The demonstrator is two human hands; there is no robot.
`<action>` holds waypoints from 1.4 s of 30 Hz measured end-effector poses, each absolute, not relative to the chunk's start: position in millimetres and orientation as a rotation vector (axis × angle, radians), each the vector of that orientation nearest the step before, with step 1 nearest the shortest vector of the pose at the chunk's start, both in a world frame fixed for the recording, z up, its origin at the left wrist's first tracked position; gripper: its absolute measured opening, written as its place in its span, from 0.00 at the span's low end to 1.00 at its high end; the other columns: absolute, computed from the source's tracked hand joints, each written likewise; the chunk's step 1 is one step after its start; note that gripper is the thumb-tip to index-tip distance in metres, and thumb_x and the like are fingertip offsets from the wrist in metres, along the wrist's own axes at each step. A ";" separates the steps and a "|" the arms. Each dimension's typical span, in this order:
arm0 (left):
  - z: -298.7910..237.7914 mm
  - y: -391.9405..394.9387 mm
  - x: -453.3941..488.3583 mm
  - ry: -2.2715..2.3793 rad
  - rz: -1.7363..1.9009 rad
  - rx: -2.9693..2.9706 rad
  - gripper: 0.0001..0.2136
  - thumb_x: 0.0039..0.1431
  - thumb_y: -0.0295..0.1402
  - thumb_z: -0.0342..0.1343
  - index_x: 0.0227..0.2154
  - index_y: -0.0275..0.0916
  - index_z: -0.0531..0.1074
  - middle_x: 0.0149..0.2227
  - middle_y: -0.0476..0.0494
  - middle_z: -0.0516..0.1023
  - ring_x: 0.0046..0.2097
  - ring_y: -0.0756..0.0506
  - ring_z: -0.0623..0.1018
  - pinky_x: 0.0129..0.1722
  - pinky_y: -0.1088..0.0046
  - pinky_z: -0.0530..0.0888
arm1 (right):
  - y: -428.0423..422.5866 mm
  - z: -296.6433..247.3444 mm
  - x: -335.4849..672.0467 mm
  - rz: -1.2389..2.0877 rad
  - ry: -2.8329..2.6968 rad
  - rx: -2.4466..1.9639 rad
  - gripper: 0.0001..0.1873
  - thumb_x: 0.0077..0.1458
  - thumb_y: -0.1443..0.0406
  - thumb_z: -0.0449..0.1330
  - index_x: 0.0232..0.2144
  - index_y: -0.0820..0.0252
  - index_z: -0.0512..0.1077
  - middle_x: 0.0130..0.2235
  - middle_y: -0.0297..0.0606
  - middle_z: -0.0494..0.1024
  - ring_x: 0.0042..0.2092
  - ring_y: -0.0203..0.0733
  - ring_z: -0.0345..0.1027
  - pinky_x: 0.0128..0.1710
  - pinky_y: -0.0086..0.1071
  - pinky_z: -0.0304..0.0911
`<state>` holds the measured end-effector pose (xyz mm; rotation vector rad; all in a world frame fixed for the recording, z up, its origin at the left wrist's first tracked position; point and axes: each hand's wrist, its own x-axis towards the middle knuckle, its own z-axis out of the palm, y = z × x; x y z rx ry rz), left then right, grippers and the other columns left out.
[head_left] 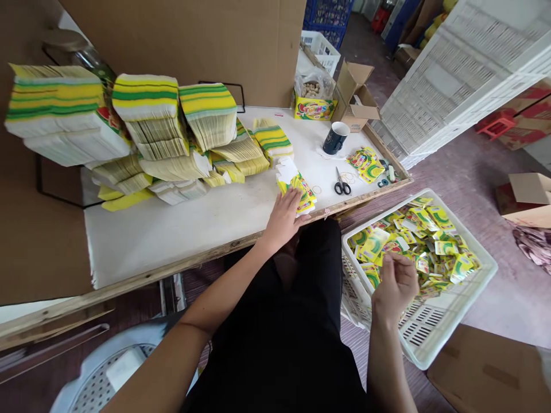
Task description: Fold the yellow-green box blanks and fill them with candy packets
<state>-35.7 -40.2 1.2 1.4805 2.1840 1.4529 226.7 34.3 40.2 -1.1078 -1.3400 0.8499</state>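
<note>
My left hand (284, 218) lies over a few small printed yellow-green cartons (305, 192) at the table's front edge, fingers on top and thumb along the near side. White flaps stick out at their far end. Over a white plastic basket (458, 321) on the right, my right hand (395, 287) has its fingers curled in and the thumb against them. Whether something small is pinched there is hidden. A slightly blurred yellow carton (373, 245) shows just beyond its fingertips. Many similar filled-looking cartons (445, 248) lie jumbled in the basket.
Tall stacks of flat cartons (144, 97) stand at the table's left and back. Scissors (342, 184), a dark mug (336, 139), loose cartons (365, 163) and an open cardboard box (355, 100) are on its right. Stacked white crates (456, 74) rise beyond; a cardboard box (486, 367) sits below the basket.
</note>
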 end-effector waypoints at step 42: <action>22.9 -85.9 55.8 1.035 1.778 0.493 0.24 0.56 0.50 0.63 0.47 0.34 0.74 0.43 0.38 0.82 0.43 0.43 0.81 0.43 0.69 0.78 | -15.7 34.4 187.5 1.594 -1.619 -1.023 0.15 0.54 0.55 0.70 0.35 0.60 0.76 0.33 0.39 0.79 0.34 0.39 0.72 0.37 0.33 0.69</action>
